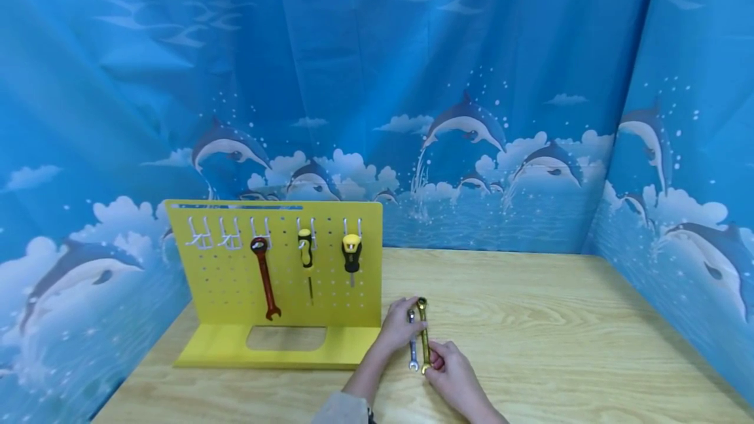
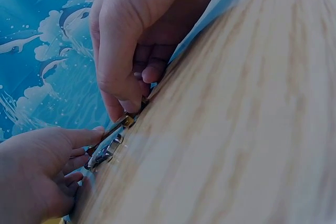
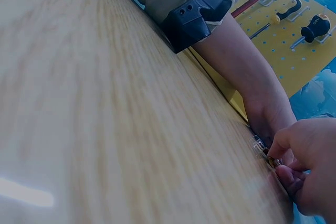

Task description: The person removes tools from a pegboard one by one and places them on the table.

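The right hand (image 1: 456, 371) pinches the near, open end of a gold wrench (image 1: 425, 343) at the surface (image 1: 559, 332), right of the yellow pegboard (image 1: 224, 313). The left hand (image 1: 400, 328) touches its far ring end with the fingers; whether they pinch it I cannot tell. A smaller silver wrench (image 1: 413, 351) lies just left of the gold one. On the pegboard hang a red wrench (image 1: 266, 277) and two screwdrivers (image 1: 351, 255)
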A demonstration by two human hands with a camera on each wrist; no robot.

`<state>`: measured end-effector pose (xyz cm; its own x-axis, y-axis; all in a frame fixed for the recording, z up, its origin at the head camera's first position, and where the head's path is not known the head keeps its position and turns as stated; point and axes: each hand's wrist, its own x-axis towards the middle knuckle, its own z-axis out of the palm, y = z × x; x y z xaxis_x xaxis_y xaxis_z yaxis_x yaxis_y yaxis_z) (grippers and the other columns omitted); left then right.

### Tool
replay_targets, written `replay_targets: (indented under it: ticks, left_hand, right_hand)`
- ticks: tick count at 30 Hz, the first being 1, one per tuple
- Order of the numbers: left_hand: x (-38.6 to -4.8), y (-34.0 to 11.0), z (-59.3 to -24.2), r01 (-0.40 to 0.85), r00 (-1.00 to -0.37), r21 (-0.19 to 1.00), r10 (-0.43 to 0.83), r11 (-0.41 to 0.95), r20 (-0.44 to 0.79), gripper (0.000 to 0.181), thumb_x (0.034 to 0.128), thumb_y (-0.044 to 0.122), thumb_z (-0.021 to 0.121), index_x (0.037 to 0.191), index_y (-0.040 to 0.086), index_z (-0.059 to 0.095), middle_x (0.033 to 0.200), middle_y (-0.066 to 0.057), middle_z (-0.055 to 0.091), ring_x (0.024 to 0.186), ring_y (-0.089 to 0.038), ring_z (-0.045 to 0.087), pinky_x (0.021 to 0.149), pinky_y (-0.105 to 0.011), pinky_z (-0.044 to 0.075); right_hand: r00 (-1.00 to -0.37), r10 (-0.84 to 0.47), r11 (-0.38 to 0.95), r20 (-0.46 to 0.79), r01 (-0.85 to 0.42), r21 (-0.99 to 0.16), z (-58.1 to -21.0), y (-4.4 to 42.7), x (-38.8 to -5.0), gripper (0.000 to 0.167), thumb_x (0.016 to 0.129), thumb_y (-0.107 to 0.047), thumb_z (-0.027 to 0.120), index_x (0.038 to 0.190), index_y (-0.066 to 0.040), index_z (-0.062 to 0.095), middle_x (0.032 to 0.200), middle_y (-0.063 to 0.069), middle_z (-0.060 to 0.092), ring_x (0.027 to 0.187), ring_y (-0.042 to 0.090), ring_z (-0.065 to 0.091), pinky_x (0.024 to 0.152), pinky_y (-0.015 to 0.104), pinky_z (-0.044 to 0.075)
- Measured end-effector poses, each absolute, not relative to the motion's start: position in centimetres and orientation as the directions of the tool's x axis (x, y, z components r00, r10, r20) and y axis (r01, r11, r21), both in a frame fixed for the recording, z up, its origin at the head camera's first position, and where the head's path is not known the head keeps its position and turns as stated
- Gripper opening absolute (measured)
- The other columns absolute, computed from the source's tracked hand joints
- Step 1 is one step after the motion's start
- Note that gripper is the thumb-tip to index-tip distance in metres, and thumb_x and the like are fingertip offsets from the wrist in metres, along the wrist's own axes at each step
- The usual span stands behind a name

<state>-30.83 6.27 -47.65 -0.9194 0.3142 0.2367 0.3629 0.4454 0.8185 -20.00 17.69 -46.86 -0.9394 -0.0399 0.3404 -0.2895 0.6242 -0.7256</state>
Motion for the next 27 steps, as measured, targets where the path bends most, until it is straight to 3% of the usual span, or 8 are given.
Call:
replay_targets:
  ticks: [27]
  left_hand:
    - [-30.64,6.43,-47.41,0.348,-0.929,0.810,0.292,0.472,0.229,0.053,0.0761,0.009,0.073,0.124,-0.002,0.053,0.128,-0.028,0.043,0.119,-0.043,0.038,0.098,-0.054,0.033]
  right_hand:
    - [-0.948,-0.041,0.622,0.316,-0.272,-0.735,-46.95,17.87,-20.20,0.047,0.065,0.007,0.064,0.110,0.018,0.055,0.078,0.000,0.048,0.066,0.006,0.046,0.056,0.018,0.046]
